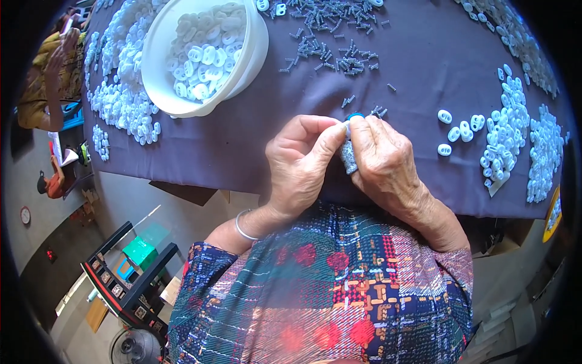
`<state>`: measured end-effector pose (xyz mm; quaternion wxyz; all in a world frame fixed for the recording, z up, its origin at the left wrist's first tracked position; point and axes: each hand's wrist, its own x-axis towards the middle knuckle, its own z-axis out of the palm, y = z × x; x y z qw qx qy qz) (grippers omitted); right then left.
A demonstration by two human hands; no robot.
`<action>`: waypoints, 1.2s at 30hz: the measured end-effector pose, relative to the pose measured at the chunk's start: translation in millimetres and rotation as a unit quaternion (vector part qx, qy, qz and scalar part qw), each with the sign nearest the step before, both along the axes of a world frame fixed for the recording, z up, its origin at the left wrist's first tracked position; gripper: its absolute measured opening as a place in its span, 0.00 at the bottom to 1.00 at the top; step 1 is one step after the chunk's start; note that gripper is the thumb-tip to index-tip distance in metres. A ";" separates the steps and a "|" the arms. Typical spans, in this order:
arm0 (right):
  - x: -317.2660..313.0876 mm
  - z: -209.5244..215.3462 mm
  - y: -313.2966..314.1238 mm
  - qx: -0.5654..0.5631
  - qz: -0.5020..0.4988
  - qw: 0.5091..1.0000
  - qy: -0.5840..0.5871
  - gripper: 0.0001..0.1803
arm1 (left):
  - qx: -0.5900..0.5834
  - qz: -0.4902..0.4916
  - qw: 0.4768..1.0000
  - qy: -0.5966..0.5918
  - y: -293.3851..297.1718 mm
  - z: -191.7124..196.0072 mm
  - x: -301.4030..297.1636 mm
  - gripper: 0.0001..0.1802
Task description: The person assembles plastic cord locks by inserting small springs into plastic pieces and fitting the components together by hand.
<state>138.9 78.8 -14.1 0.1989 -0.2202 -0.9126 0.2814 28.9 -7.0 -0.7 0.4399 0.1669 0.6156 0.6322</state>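
My left hand (300, 158) and my right hand (385, 148) meet at the near edge of the table, thumbs and fingers pinched together tip to tip. What lies between the fingertips is too small and too covered to name. A bit of something blue (356, 115) shows just beyond the right fingertips. Below the pinch, between the hands, is a grey speckled piece (348, 159), partly hidden by the right hand. Just past the hands lie a few small metal coil springs (348, 101), and a large heap of springs (345, 57) spreads farther off.
A white plastic tub (254, 67) of white two-hole oval plastic pieces stands at the back left. Loose piles of such pieces lie left (124, 109) and right (506, 127) on the dark tablecloth (418, 67). Other people (54, 176), a fan (134, 347) and a green box (142, 252) are left.
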 end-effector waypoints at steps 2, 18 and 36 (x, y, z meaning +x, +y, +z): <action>0.0 -0.4 -1.9 0.004 -0.001 1.000 -0.004 0.14 | 0.008 0.000 1.000 0.006 -1.2 -1.0 -0.2 0.06; 0.4 -3.4 -4.6 0.029 -0.002 0.999 -0.013 0.16 | 0.005 -0.002 1.000 0.027 -1.9 -0.4 0.5 0.07; 10.2 8.0 25.2 -0.453 -0.009 0.887 0.084 0.05 | 0.031 -0.090 0.994 -0.059 -4.8 2.0 -16.1 0.07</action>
